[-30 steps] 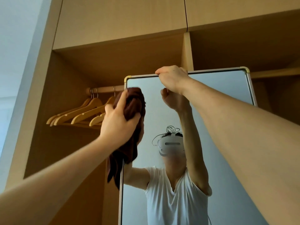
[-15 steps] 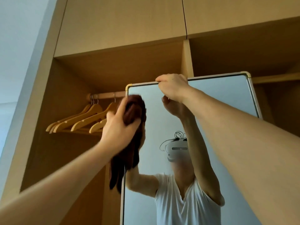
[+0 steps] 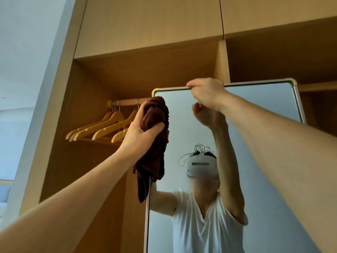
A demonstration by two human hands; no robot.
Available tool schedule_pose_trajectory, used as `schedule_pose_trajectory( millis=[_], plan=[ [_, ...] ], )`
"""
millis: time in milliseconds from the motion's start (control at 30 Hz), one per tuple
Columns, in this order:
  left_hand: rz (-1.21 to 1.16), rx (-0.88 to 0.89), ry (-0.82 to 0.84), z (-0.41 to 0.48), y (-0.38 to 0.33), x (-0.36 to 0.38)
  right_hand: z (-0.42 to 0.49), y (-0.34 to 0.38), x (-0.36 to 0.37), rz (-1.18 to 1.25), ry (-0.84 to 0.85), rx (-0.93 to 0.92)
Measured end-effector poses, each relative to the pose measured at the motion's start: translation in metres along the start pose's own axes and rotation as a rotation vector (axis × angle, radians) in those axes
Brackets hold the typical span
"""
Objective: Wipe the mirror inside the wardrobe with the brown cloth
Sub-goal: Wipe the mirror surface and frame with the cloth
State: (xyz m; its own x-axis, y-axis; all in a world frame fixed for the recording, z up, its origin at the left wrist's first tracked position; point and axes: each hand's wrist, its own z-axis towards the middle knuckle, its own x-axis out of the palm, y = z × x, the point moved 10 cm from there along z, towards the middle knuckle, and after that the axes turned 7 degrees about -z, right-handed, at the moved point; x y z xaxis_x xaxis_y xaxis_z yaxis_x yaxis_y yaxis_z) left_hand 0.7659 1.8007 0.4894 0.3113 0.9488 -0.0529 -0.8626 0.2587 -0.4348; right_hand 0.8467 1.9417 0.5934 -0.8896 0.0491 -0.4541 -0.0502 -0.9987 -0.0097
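- Light wooden wardrobe (image 3: pixel 145 73) panels fill the view, with a pale wall seen at the far left.
- A hanging rail (image 3: pixel 127 102) is fitted under the shelf, and several empty wooden hangers (image 3: pixel 102 128) are hung on it.
- The mirror (image 3: pixel 255 110), framed in thin metal with brass corners, is stood just right of the hangers, inside the wardrobe.
- The mirror's top edge is gripped by the right hand (image 3: pixel 207 94), its fingers curled closed over the frame.
- The brown cloth (image 3: pixel 155 114) is bunched in the left hand (image 3: pixel 140 136), whose fingers are wrapped tightly around it.
- The cloth is held against the mirror's upper left corner, and its loose end is draped down over the left frame edge.
- A person in a white shirt and a headset is reflected in the glass.
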Motion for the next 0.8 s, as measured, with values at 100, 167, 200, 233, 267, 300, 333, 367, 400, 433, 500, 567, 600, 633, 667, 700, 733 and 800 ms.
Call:
schedule_pose_trajectory(
  millis=[100, 167, 200, 233, 267, 300, 333, 367, 400, 433, 500, 567, 600, 633, 667, 700, 733, 800],
  plan=[
    [-0.043, 0.005, 0.052, -0.041, 0.015, 0.005, -0.003, 0.003, -0.004, -0.020, -0.003, 0.001],
    [-0.053, -0.025, 0.093, -0.066, 0.031, 0.010, -0.006, 0.005, -0.003, -0.059, 0.000, -0.001],
    [-0.052, -0.056, 0.111, -0.075, 0.040, 0.012, -0.005, 0.004, -0.001, -0.088, 0.006, -0.003],
    [-0.046, -0.085, 0.121, -0.084, 0.048, 0.013, -0.005, 0.005, 0.003, -0.127, 0.014, -0.008],
    [-0.038, -0.105, 0.122, -0.091, 0.054, 0.013, -0.003, 0.004, 0.007, -0.167, 0.024, -0.012],
    [-0.026, -0.114, 0.121, -0.096, 0.058, 0.014, -0.003, 0.006, 0.011, -0.205, 0.032, -0.026],
    [-0.020, -0.117, 0.117, -0.100, 0.059, 0.014, -0.004, 0.012, 0.014, -0.239, 0.034, -0.059],
    [-0.030, -0.116, 0.104, -0.101, 0.061, 0.012, -0.009, 0.025, 0.019, -0.260, 0.024, -0.122],
    [-0.052, -0.123, 0.084, -0.102, 0.062, 0.010, -0.019, 0.046, 0.024, -0.282, 0.009, -0.230],
    [-0.077, -0.141, 0.061, -0.103, 0.064, 0.006, -0.033, 0.071, 0.033, -0.312, 0.004, -0.366],
    [-0.134, -0.193, 0.016, -0.105, 0.068, 0.000, -0.064, 0.114, 0.068, -0.422, 0.077, -0.592],
    [-0.193, -0.239, -0.016, -0.109, 0.071, -0.004, -0.081, 0.129, 0.106, -0.559, 0.199, -0.622],
    [-0.218, -0.249, -0.034, -0.112, 0.070, -0.006, -0.085, 0.130, 0.117, -0.613, 0.238, -0.592],
    [-0.229, -0.255, -0.044, -0.114, 0.070, -0.008, -0.087, 0.130, 0.122, -0.679, 0.260, -0.566],
    [-0.231, -0.259, -0.045, -0.120, 0.071, -0.007, -0.091, 0.130, 0.124, -0.751, 0.278, -0.556],
    [-0.220, -0.258, -0.044, -0.125, 0.073, -0.007, -0.095, 0.131, 0.124, -0.815, 0.282, -0.563],
    [-0.201, -0.261, -0.041, -0.133, 0.076, -0.006, -0.101, 0.131, 0.124, -0.866, 0.289, -0.581],
    [-0.155, -0.253, -0.038, -0.154, 0.081, -0.002, -0.108, 0.132, 0.125, -0.945, 0.271, -0.620]
  ],
)
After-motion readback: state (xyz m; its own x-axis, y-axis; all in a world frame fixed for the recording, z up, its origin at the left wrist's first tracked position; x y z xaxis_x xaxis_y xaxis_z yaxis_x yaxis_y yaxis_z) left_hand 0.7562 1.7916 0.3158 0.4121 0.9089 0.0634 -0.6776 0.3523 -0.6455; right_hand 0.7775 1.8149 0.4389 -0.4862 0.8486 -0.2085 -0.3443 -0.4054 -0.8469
